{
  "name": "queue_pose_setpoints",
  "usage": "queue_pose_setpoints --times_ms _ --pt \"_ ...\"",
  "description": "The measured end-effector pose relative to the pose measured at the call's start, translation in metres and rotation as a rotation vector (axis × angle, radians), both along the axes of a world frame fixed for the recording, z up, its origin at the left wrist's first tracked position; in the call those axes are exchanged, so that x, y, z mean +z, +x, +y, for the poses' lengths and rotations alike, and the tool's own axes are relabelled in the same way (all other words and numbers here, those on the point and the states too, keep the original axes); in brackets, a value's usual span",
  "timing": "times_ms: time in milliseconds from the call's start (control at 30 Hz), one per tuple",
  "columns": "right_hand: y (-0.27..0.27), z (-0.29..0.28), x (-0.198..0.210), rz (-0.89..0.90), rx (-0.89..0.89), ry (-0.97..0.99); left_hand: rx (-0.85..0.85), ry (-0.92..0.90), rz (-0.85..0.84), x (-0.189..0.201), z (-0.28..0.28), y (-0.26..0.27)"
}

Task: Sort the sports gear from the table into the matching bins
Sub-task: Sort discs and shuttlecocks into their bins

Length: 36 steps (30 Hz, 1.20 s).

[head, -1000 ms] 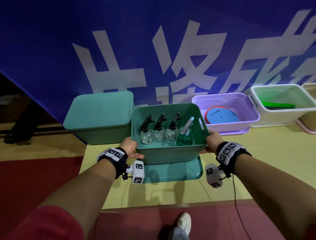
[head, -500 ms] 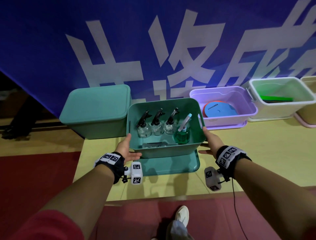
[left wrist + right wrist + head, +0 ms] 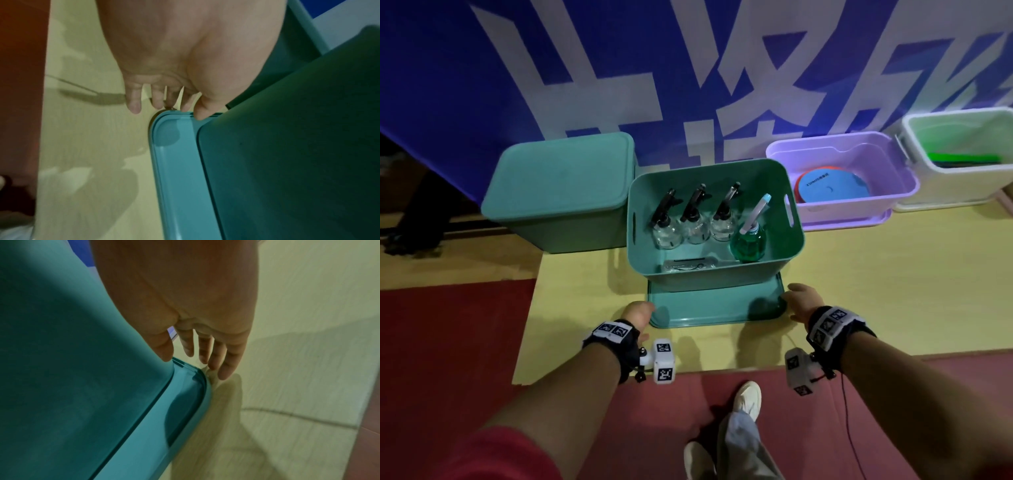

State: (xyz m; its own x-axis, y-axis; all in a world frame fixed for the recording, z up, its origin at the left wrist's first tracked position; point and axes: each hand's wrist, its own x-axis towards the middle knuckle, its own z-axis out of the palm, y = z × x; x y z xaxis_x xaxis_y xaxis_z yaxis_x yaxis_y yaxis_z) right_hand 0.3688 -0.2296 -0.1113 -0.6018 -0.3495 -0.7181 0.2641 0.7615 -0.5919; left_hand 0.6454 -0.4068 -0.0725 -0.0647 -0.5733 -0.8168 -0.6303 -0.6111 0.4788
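Teal bin [image 3: 717, 274] sits on its lid [image 3: 714, 308]; our left hand [image 3: 637, 313] and right hand [image 3: 799, 299] touch the lid's corners, fingers [image 3: 133, 104] loose, gripping nothing.

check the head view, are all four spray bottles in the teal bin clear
No: three spray bottles are clear, but the fourth bottle holds green liquid in the teal bin.

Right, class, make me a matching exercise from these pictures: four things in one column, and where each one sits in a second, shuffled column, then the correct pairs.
Things:
1. green bottle
2. blue disc
3. teal lid
4. left hand

Places:
A. in the purple bin
B. under the open teal bin
C. at the lid's near left corner
D. inside the open teal bin, right side

Pairs: 1-D, 2-A, 3-B, 4-C
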Motion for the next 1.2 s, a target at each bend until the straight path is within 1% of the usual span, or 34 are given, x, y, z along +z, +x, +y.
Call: queue_pose_setpoints --times_ms 100,233,367,467,500,567,633,667,767,900,1033,1200 --pt "-0.001 -0.005 -0.011 0.045 0.046 -0.012 -0.095 -0.089 -0.04 -0.018 -0.003 -0.003" --pt "-0.002 -0.009 -0.009 0.053 0.067 0.009 -0.094 -0.136 -0.017 -0.036 -0.012 0.002" --pt "-0.005 -0.006 -0.012 0.048 0.096 0.036 -0.001 -0.087 0.062 -0.026 -0.011 0.004" --pt "-0.01 -0.004 -0.019 0.08 0.101 0.06 0.006 -0.078 0.073 -0.027 -0.012 0.005" --pt "-0.011 -0.004 -0.019 0.079 0.084 0.053 0.012 -0.103 0.078 -0.031 -0.013 0.005" --pt "-0.015 -0.002 -0.019 0.073 0.035 0.026 0.094 -0.128 0.088 -0.026 -0.011 0.004" --pt "-0.018 0.0 -0.017 0.059 -0.028 -0.016 0.158 -0.145 0.066 -0.027 -0.015 0.005" --pt "-0.019 0.0 -0.015 0.052 -0.055 -0.039 0.163 -0.158 0.059 -0.026 -0.017 0.003" --pt "-0.015 -0.005 -0.005 0.056 -0.061 -0.089 0.162 -0.196 0.025 -0.017 -0.02 0.0" --pt "-0.012 -0.011 0.008 0.069 0.001 -0.06 0.092 -0.196 -0.004 -0.014 -0.024 -0.002" --pt "-0.011 -0.008 0.017 0.072 0.017 0.003 0.049 -0.167 -0.036 -0.036 -0.039 0.012" --pt "-0.003 0.0 0.033 0.082 0.029 0.032 0.01 -0.174 -0.058 -0.013 -0.032 0.012"
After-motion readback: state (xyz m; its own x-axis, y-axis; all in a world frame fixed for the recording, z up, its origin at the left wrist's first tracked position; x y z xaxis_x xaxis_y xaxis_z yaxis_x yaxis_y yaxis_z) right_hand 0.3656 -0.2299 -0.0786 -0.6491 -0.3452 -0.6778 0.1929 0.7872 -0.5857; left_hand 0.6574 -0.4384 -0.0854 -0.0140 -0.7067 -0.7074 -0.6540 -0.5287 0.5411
